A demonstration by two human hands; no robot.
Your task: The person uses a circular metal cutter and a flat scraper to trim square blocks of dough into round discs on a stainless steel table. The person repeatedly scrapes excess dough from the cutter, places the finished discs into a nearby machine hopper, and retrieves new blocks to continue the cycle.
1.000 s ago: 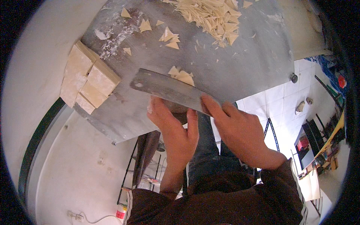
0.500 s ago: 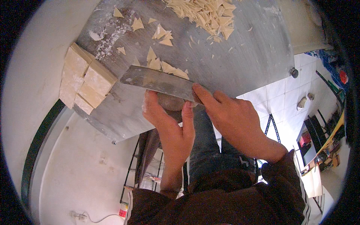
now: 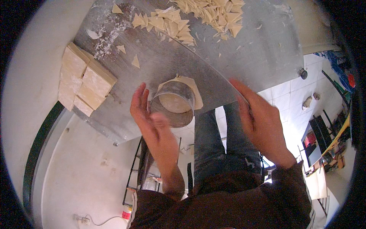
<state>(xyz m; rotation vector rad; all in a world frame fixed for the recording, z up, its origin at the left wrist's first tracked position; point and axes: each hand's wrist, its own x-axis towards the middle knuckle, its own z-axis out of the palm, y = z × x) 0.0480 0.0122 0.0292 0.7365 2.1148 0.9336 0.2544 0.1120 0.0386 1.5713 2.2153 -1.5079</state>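
- Grey, scuffed, flour-marked: I record the desk (image 3: 263, 53) as the working surface, with a dark round knob (image 3: 303, 73) at its right edge.
- Right hand (image 3: 263, 118): I find it closed around the near end of a flat blade (image 3: 211, 68), which shows almost edge-on as a thin slanting line.
- The blade's far end reaches the smaller heap of dough scraps (image 3: 167, 23); contact with the scraps I cannot confirm.
- Left hand (image 3: 156, 128): its fingers are extended and loosely released, grasping nothing, just beside the metal ring (image 3: 177, 89). The hand is blurred, and I cannot tell whether the thumb touches the ring.
- The ring stands over a pale dough sheet (image 3: 197, 95) by the near edge of the desk; dough shows inside it and beyond its far and right sides.
- A larger heap of dough scraps (image 3: 219, 15) lies at the far side, just right of the smaller one.
- Loose triangular pieces (image 3: 135, 61) lie apart on the left half, near scattered flour (image 3: 110, 38).
- Dough slabs (image 3: 85, 78), stacked and roughly square, sit at the left edge.
- Below, I note the person's dark sleeves and jeans (image 3: 207, 141).
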